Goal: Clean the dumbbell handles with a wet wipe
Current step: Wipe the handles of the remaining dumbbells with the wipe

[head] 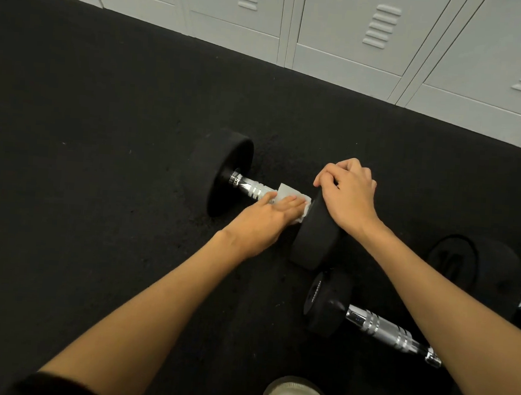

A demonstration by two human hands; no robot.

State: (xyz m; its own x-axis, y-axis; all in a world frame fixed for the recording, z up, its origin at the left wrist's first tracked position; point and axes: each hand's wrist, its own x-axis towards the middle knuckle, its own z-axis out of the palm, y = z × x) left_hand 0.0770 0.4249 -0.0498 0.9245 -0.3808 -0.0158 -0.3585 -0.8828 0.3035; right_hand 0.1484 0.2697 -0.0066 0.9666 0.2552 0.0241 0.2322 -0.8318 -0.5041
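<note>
Left hand [263, 219], fingers [293, 201] straight, presses wipe [287, 190] onto dumbbell handle [250, 189]; right hand [346, 198] grips its weight [312, 235].

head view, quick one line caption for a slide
Left hand presses a wipe on a dumbbell handle while the right hand grips the near head.

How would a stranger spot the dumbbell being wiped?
Start at the white lockers; the dumbbell lies on the black floor nearest them. Only it has a white wipe on its handle under the left hand, with the right hand on one weight.
</note>
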